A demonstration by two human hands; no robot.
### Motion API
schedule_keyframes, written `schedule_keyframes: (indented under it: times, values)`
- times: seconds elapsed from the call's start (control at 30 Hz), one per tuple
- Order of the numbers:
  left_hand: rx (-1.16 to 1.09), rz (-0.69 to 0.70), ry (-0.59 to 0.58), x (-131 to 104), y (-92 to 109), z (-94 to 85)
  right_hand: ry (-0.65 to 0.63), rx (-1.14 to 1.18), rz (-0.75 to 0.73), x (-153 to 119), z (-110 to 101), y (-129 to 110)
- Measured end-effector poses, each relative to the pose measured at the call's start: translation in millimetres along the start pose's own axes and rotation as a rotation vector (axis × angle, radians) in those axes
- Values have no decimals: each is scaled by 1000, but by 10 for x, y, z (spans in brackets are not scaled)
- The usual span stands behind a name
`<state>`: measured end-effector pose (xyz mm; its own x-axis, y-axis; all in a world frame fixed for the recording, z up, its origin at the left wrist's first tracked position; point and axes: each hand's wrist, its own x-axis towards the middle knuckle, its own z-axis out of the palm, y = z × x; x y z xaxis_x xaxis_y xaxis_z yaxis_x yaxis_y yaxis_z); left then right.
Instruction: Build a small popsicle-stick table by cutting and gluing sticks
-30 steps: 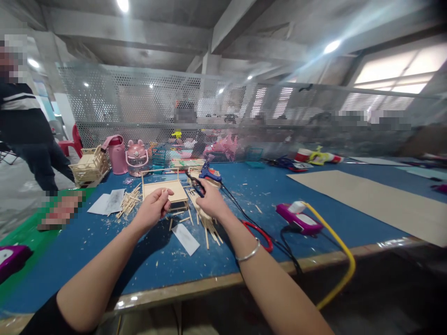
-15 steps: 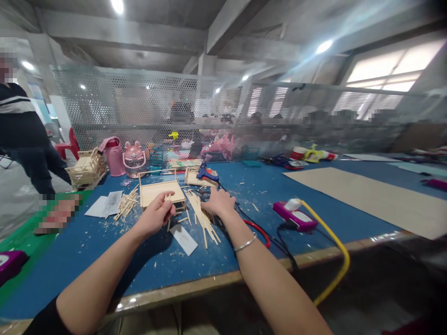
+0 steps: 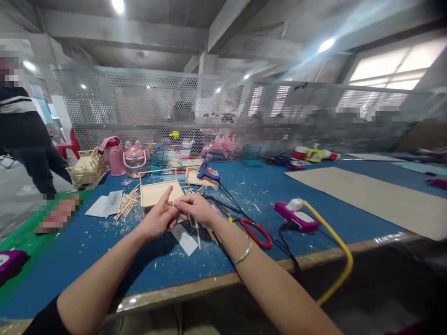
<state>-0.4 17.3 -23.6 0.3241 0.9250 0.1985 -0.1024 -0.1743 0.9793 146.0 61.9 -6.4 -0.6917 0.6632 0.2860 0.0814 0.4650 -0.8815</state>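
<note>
My left hand (image 3: 158,219) is closed in a pinch, its index finger pointing up, with a small wooden stick (image 3: 173,204) at the fingertips. Meeting it from the right, my right hand (image 3: 196,209) has thumb and fingers pinched on the same short piece. Much of the stick is hidden by the fingers. Just behind the hands stands a small wooden frame model (image 3: 159,192) with a flat panel and thin rails. Loose wooden sticks (image 3: 199,235) lie beneath my right hand, partly covered. A white paper slip (image 3: 185,240) rests in front of them.
Red-handled pliers (image 3: 256,233) lie right of my right forearm. A blue glue gun (image 3: 208,174) sits on another wooden piece, its cable trailing right. More sticks (image 3: 127,204) are heaped left. A purple power strip (image 3: 296,217) with a yellow cord and a cardboard sheet (image 3: 366,197) occupy the right side.
My right hand has moved left from beside the pliers and stick pile to join my left hand at the small stick. The red-handled pliers now show more fully.
</note>
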Motion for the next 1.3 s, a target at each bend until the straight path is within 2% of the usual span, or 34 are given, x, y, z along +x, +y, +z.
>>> schedule_keyframes:
  times: [0.07,0.17,0.27,0.33,0.53,0.6,0.67,0.83,1.03,1.17,1.3]
  values:
    - [11,-12,-12,-4,-2,-2,-45,74,26,-8,20,15]
    - [48,-22,-26,-6,7,-8,-23,133,65,-2,28,31]
    - [139,-39,-10,-1,34,-35,71,105,53,21,35,31]
    - [262,-17,44,4,55,-66,148,137,43,39,33,30]
    - [797,292,238,12,46,-127,211,368,146,65,13,40]
    - [924,382,291,11,34,-137,247,387,149,62,28,36]
    - [1003,429,336,10,30,-151,222,395,152,58,55,29]
    - [1139,482,308,11,44,-186,109,372,131,65,110,54]
    - [1293,547,316,16,41,-205,79,306,133,72,116,112]
    - [1327,593,344,30,32,-215,111,311,132,65,128,89]
    - [1370,670,296,41,57,-219,110,361,163,55,137,65]
